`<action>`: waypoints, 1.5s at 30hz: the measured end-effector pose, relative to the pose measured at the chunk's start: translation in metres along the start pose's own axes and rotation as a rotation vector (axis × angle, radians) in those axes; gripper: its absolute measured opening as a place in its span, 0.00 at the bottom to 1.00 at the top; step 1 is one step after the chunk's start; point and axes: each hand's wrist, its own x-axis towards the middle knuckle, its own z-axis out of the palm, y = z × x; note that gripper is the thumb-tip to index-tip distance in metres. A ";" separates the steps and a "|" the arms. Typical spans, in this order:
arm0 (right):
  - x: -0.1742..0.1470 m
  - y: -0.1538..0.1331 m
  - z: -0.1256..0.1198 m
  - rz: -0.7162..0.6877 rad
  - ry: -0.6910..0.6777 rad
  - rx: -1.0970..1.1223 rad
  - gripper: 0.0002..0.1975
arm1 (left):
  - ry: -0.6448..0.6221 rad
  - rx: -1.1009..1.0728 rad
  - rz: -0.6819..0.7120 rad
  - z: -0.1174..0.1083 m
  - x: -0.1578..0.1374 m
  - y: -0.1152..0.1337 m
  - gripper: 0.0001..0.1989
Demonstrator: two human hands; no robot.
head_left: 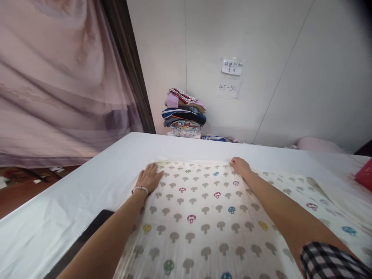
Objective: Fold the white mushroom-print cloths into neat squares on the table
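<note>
My left hand [149, 179] rests flat, fingers extended, anchoring the mushroom-print cloth [200, 217]; my right hand [240, 167], pinching its far edge, should tension gently.

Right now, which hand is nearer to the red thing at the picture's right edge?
Right. The right hand is at the far edge of the mushroom-print cloth, left of the red thing; the left hand lies at the cloth's far-left corner, farther away.
</note>
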 end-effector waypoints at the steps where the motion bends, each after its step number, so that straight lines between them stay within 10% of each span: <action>1: -0.001 -0.002 0.001 -0.012 -0.008 -0.002 0.10 | 0.002 -0.001 0.004 0.001 0.000 0.000 0.28; 13: 0.004 -0.063 0.005 -0.342 -0.144 0.003 0.12 | 0.079 0.003 -0.019 -0.011 0.001 0.009 0.20; 23: 0.003 -0.074 0.006 -0.316 -0.083 -0.001 0.07 | 0.020 -0.062 0.452 0.007 0.043 0.133 0.14; 45: 0.010 -0.093 0.027 -0.189 0.062 -0.055 0.05 | -0.078 -0.045 0.179 0.020 0.074 0.155 0.11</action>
